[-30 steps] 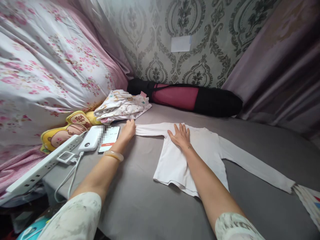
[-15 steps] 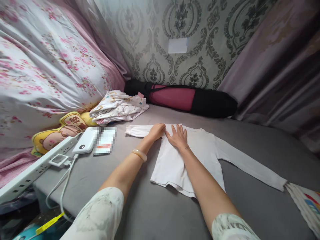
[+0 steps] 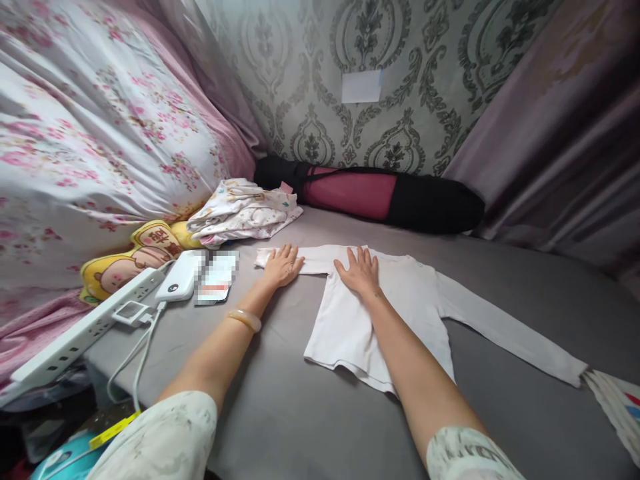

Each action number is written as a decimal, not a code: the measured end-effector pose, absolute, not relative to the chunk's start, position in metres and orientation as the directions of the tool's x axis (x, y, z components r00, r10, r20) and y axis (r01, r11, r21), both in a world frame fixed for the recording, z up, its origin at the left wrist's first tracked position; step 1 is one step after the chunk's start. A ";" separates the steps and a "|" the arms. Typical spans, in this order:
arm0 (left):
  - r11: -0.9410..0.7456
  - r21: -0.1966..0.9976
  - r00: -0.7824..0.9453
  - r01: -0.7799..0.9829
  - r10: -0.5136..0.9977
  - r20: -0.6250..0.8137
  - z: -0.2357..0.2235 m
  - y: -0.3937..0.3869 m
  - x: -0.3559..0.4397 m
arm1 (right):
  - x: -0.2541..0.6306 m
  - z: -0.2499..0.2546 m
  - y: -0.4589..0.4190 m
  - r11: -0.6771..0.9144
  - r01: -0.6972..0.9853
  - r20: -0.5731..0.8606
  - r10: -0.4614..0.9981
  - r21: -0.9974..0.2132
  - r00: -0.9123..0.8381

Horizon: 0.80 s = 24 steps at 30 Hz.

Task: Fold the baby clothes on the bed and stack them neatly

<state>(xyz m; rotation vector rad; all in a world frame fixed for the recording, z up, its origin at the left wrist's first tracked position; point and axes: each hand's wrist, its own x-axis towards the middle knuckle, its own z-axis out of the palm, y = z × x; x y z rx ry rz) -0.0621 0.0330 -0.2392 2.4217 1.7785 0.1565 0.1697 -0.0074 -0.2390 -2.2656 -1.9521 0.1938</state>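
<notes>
A white long-sleeved shirt (image 3: 345,327) lies spread on the grey bed surface, its neckline away from me. Its left sleeve stretches straight out to the left, and the right one slants down to the right. My left hand (image 3: 284,265), with a bangle on the wrist, rests flat on the left sleeve near its cuff, fingers spread. On the upper left of the shirt's body, by the shoulder, my right hand (image 3: 360,272) presses down with fingers apart. Part of the shirt is hidden under my right forearm.
Crumpled printed clothes (image 3: 245,210) lie at the back left, beside a yellow plush (image 3: 113,270). Nearer are a power strip (image 3: 95,323), a white power bank (image 3: 177,277) and a blurred phone (image 3: 217,277). A black and dark-red long bag (image 3: 350,193) lies along the wall.
My left hand has slid left from the shirt's shoulder along the sleeve towards the cuff, and its fingers have opened out flat. My right hand stays on the shirt.
</notes>
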 end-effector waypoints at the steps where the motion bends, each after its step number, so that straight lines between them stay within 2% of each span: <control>1: -0.278 0.155 0.280 0.948 0.960 0.007 -0.239 0.034 -0.068 | 0.170 -0.239 -0.007 -0.147 0.970 -0.006 0.989 -0.193 0.148; 15: -0.239 0.087 0.236 0.967 0.971 0.038 -0.240 0.034 -0.082 | 0.170 -0.239 -0.006 -0.147 0.971 -0.031 0.989 -0.187 0.144; 19: -0.265 0.088 0.247 0.960 0.953 0.177 -0.246 0.031 -0.083 | 0.171 -0.236 -0.006 -0.146 0.972 -0.050 0.989 -0.185 0.139; 22: -0.339 0.139 0.276 0.930 0.898 0.341 -0.246 0.026 -0.082 | 0.168 -0.229 -0.007 -0.132 0.972 -0.070 0.990 -0.195 0.121; 24: -0.408 0.171 0.316 0.897 0.861 0.399 -0.244 0.022 -0.082 | 0.162 -0.223 -0.007 -0.084 0.977 -0.035 0.996 -0.195 0.079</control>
